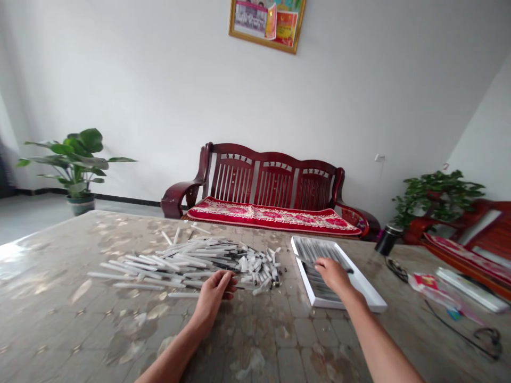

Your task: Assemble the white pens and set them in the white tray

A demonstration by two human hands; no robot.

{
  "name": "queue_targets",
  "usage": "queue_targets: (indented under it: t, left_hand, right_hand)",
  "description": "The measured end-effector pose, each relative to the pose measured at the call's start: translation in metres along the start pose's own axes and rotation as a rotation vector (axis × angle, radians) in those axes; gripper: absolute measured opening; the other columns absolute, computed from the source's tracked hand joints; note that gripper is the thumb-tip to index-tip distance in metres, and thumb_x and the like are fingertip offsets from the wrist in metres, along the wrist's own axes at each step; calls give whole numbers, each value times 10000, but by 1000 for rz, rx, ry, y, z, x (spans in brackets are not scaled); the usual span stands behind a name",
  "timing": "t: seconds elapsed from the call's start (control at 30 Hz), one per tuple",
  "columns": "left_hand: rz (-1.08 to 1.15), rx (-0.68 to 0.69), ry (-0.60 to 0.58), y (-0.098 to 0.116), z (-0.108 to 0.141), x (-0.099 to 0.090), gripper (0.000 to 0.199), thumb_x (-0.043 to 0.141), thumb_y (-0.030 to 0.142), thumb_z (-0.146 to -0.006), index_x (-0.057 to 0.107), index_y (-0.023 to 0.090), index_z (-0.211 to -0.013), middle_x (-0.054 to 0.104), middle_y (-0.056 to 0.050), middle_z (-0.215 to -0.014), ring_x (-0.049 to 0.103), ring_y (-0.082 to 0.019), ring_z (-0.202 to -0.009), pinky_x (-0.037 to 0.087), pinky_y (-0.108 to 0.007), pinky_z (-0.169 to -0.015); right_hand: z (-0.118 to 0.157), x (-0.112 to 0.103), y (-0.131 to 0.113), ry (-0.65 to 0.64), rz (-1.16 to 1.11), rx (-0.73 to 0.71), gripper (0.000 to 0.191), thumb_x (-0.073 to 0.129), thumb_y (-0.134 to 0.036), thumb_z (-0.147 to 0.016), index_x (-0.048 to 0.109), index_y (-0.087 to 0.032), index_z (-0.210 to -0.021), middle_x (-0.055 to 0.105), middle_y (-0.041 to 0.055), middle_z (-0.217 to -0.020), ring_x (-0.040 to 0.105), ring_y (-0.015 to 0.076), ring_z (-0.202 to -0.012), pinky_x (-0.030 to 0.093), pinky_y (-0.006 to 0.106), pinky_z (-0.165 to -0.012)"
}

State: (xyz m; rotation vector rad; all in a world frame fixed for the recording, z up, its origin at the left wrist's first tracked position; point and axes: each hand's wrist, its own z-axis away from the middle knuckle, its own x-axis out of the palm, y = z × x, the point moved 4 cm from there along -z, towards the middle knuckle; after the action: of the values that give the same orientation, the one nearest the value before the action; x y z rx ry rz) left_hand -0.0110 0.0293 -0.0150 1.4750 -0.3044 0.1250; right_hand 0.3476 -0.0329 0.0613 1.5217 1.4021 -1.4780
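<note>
My right hand [332,274] is over a white box [369,294] and grips a slim pen [306,261], whose dark end shows past the fingers. Several similar pens [319,250] lie side by side in the box. My left hand [217,287] is closed at the near edge of a pile of whitish translucent pen barrels [175,260]; its fingertips are partly hidden, and I cannot make out what is in them. Right of the barrels, touching them, is a heap of short clear caps with dark bits [259,267].
To the box's right on the patterned table [259,340] are a black cylindrical container [388,240], a plastic packet [429,284], a long white case [471,289] and a black cable [463,332]. A red wooden bench [275,173] stands behind the table.
</note>
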Motion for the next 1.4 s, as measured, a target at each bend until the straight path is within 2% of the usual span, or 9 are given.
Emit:
queue_targets:
  t: [0.13,0.27,0.47,0.67,0.83,0.97,1.13,1.27,1.4]
  left_hand:
    - [11,29,58,0,-3,-5,508,716,646,-586,664,173,-765,683,-17,-644,605,-162,-575,458,-249,-504]
    - [-5,49,68,0,-4,-6,513,705,659,-600,661,174,-760,679,-20,-633,600,-160,-563,453,-247,-497]
    - [-11,53,77,1,-4,-8,514,706,657,-597,663,171,-758,675,-21,-626,601,-163,-557,450,-248,-489]
    - [-9,57,90,4,-1,-7,480,695,631,-619,661,173,-757,663,-10,-610,587,-152,-537,433,-239,-486]
    - [23,85,124,7,1,-6,463,686,619,-625,653,174,-747,649,-4,-595,574,-145,-516,420,-234,-463]
    - [73,91,170,7,1,-6,459,690,607,-625,651,168,-753,622,8,-574,545,-127,-490,384,-216,-434]
    - [231,127,301,8,-1,-13,483,703,606,-619,641,163,-801,569,43,-542,462,-90,-435,310,-200,-406]
    - [315,168,401,11,-5,-25,488,706,602,-625,632,164,-829,539,59,-532,411,-75,-422,276,-198,-404]
    - [310,191,487,12,-11,-39,474,663,610,-650,625,173,-831,516,67,-541,395,-77,-419,270,-209,-405]
  right_hand:
    - [6,-10,41,36,170,40,248,538,-174,-880,778,-211,-933,732,104,-1011,640,239,-965,425,305,-804]
    - [8,-9,56,35,277,4,231,560,-175,-883,779,-237,-918,724,77,-978,623,217,-953,409,280,-778]
    - [8,0,57,-9,363,-64,258,532,-172,-906,768,-237,-989,726,68,-1015,632,207,-981,407,265,-819]
    - [11,-3,51,-23,435,-19,270,493,-183,-926,748,-231,-1001,722,77,-1047,667,198,-959,429,270,-766]
    - [7,-4,34,-3,508,4,270,486,-172,-912,755,-189,-916,734,128,-976,676,255,-950,448,319,-770]
    - [0,6,-10,48,312,-68,313,448,-184,-929,741,-222,-1030,731,85,-1083,672,221,-985,456,288,-787]
    - [12,42,-109,-65,-42,-288,280,503,-196,-887,750,-256,-1004,750,24,-1050,675,170,-983,452,231,-826]
    - [31,71,-182,-139,-118,-387,248,545,-186,-870,752,-266,-980,750,8,-1032,675,162,-977,445,223,-818]
    - [44,90,-229,-179,-56,-436,175,588,-249,-875,742,-270,-957,736,15,-1009,666,174,-985,447,233,-800]
